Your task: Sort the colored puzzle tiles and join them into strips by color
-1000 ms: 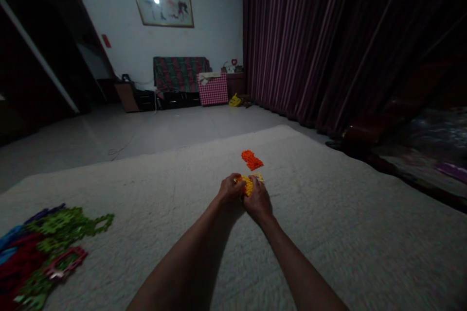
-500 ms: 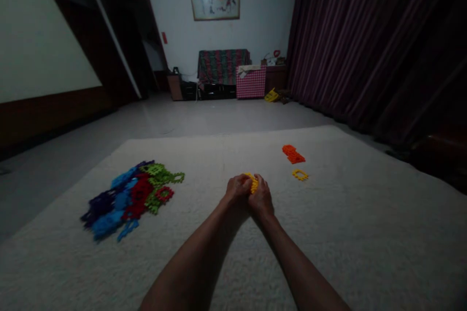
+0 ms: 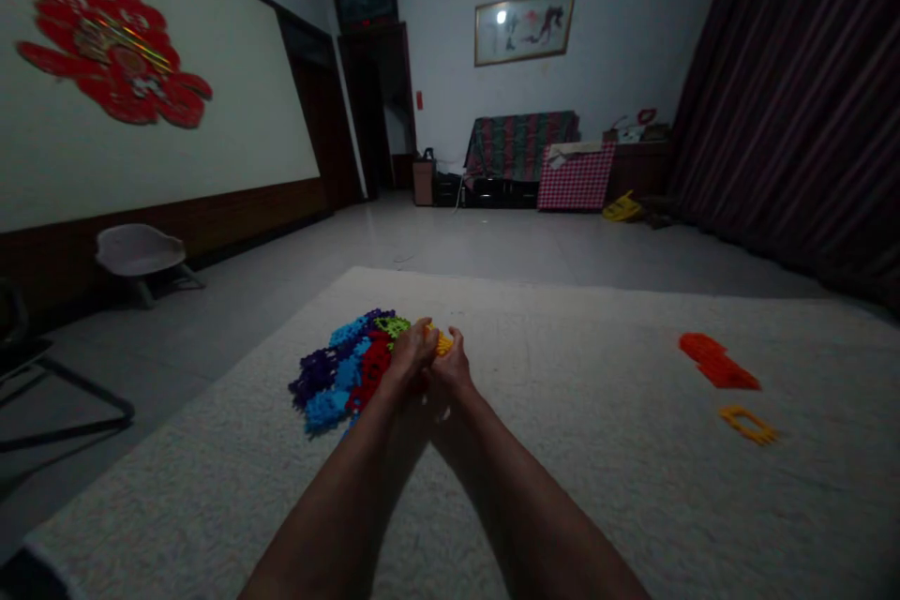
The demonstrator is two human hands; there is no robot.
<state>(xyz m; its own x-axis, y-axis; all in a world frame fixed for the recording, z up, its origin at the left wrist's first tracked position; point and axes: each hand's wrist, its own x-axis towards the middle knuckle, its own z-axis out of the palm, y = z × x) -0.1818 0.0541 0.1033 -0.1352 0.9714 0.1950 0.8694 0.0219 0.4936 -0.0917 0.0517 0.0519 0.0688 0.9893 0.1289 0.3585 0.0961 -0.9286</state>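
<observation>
Both my hands are closed around a small bundle of yellow toothed plastic pieces (image 3: 442, 342), held up in front of me. My left hand (image 3: 412, 352) grips it from the left, and my right hand (image 3: 454, 364) from the right; fingers cover much of it. Just behind and left of my left hand lies a pile of toothed plastic pieces in dark purple (image 3: 314, 373), blue (image 3: 327, 408), red (image 3: 371, 370) and green (image 3: 394, 326). My hands and forearms hide part of this pile. Off to the right are orange pieces (image 3: 717, 361) and a single yellow ring-shaped piece (image 3: 747, 425).
Everything lies on a pale mat (image 3: 597, 450) over a grey tiled floor (image 3: 352, 239). At the left stand a small pale chair (image 3: 141, 250) and a dark metal chair leg (image 3: 84, 394). Cloth-covered furniture (image 3: 520, 145) lines the far wall; a dark curtain (image 3: 780, 112) hangs at right.
The view has swung left, so the wall decoration and chair now show. My hands, still around the yellow pieces, have moved left towards the coloured pile and now overlap it in view.
</observation>
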